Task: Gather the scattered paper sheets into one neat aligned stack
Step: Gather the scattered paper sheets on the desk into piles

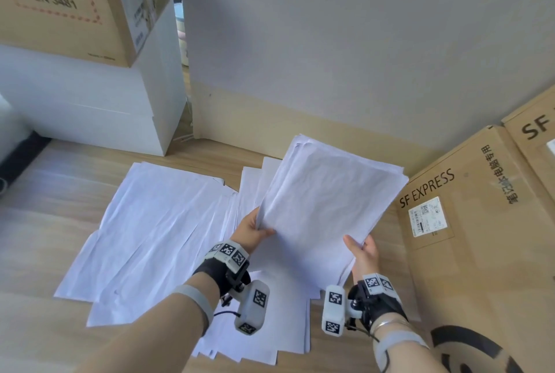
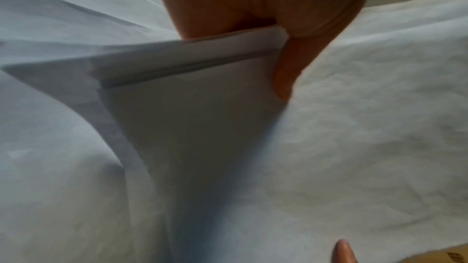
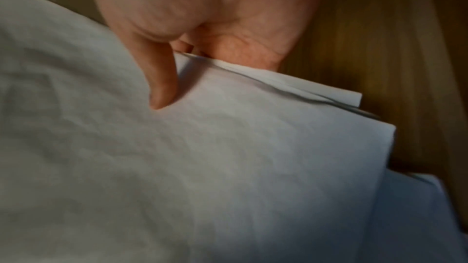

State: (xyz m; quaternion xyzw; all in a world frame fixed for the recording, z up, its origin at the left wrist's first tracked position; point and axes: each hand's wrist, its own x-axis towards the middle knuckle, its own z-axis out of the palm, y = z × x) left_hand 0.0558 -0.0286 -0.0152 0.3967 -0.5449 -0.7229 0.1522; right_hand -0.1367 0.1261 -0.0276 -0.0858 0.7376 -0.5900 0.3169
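Both hands (image 1: 250, 231) (image 1: 365, 252) grip paper stack (image 1: 324, 207); boxes (image 1: 468, 222) closed.

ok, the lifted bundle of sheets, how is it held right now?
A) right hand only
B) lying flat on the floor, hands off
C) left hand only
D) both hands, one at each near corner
D: the left hand and right hand each pinch a near corner of the lifted bundle, thumbs on top, above the loose sheets on the floor.
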